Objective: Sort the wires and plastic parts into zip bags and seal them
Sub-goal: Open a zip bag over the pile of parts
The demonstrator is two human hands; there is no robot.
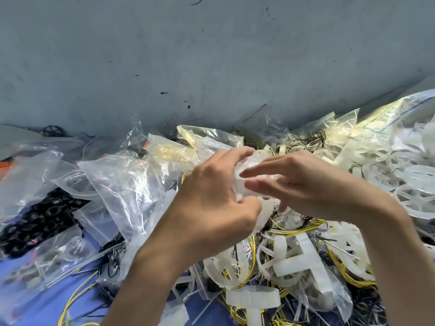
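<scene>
Lower left: glossy black rings (35, 222) were bagged in clear film. Centre left: crinkled clear zip bags (122, 180) were heaped. Centre: a small bag (249, 184) of milky plastic was gripped by the curled fingers of the left hand (211, 201); the straight, close-set fingers of the right hand (306, 184) were laid against it. Lower right: thin yellow wires (249, 255) were tangled among translucent white plastic parts (294, 255).

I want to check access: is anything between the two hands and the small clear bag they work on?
Nothing visible does. The left hand grips the small clear bag, and the right hand touches it with straight fingers.
</scene>
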